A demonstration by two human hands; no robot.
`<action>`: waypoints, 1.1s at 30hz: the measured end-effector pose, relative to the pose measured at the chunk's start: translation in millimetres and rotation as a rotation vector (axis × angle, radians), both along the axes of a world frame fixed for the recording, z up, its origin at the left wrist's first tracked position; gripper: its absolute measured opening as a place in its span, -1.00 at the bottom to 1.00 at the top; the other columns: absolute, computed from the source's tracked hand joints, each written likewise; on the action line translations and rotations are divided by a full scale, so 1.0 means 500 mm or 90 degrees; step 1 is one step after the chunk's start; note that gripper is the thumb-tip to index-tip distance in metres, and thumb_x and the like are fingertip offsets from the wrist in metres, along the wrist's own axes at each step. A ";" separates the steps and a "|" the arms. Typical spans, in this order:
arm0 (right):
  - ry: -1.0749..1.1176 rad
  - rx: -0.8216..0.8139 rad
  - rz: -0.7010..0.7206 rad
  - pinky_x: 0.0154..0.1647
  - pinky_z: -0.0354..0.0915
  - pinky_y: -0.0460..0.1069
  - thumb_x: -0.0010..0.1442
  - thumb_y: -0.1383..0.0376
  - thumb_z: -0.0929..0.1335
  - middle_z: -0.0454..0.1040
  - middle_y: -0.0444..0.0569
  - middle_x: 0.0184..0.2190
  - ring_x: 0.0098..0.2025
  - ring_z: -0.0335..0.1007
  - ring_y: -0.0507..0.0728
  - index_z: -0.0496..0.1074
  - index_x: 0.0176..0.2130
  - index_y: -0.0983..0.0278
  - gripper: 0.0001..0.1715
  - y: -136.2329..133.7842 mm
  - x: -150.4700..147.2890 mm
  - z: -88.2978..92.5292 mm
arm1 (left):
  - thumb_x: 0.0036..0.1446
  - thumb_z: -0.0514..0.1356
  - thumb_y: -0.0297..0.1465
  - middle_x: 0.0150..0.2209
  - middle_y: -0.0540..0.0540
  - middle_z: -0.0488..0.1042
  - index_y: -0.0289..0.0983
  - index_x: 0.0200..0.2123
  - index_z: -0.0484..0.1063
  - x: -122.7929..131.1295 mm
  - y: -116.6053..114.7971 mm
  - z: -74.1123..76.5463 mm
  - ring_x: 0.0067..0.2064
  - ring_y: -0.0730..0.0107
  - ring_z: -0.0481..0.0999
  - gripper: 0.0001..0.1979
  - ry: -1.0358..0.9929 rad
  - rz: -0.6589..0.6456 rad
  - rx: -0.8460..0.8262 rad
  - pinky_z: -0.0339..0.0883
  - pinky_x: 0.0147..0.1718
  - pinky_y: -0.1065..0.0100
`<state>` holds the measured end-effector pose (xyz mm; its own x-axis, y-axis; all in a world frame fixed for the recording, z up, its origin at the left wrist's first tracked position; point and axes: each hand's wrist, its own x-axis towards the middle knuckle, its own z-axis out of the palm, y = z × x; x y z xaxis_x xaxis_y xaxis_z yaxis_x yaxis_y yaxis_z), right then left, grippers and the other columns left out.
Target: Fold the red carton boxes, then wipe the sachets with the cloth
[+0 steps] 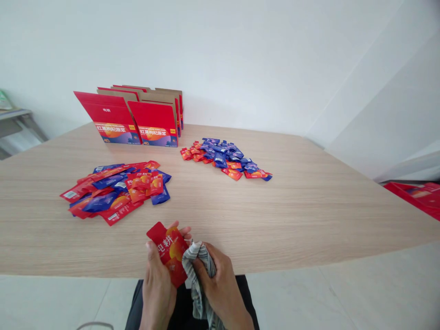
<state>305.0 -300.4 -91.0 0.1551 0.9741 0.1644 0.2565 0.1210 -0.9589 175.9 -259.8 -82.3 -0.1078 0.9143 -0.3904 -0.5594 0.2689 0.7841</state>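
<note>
My left hand (158, 284) holds a red pouch (172, 252) with orange fruit and white characters on its face; the thumb lies along its left edge and fingertips show behind it. In my right hand (222, 279) a striped grey cloth (197, 266) is bunched up. The cloth touches or overlaps the pouch's right edge, and its loose end hangs down. Both hands are at the near edge of the table. Just beyond them on the left lies a pile of red and blue pouches (106, 201), with several flat, longer ones among them.
Red open-topped cartons (153, 121) stand in rows at the back left of the wooden table (295, 206), against a white wall. A second heap of small blue and red pouches (220, 153) lies at the middle back. Something red (417, 195) shows beyond the table's right edge.
</note>
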 end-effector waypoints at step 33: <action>0.087 0.054 -0.067 -0.12 0.43 -0.06 0.28 0.37 0.42 0.69 -0.08 -0.20 -0.19 0.62 0.15 0.60 -0.07 0.20 -0.77 0.016 -0.036 -0.015 | 0.26 0.29 0.18 0.25 -0.22 0.64 -0.08 0.41 0.46 0.046 -0.029 -0.064 0.37 -0.07 0.52 -0.22 -0.057 -0.126 0.039 0.27 0.43 -0.01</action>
